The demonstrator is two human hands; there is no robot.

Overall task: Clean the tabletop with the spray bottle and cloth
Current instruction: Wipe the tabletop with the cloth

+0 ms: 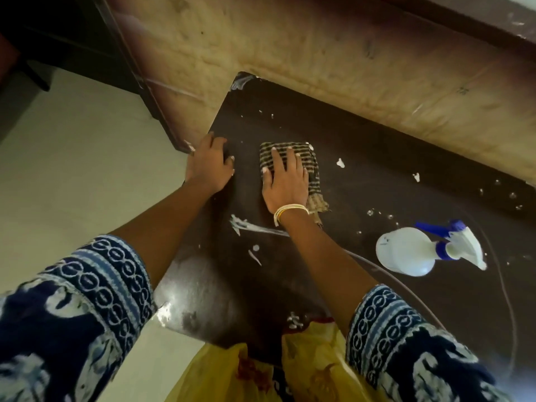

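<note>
A dark brown tabletop (377, 175) carries white smears and flecks. A folded checked cloth (311, 166) lies on it near the far left corner. My right hand (285, 181) presses flat on the cloth with fingers spread. My left hand (208, 163) rests on the table's left edge with fingers curled over it and holds nothing else. A white spray bottle (409, 250) with a blue trigger lies on its side at the right, apart from both hands.
A worn tan wall (319, 47) runs along the table's far side. Pale floor (72, 169) lies to the left. Dark furniture (43, 39) stands at the top left. Yellow cloth of my clothing (307, 369) hangs at the near edge.
</note>
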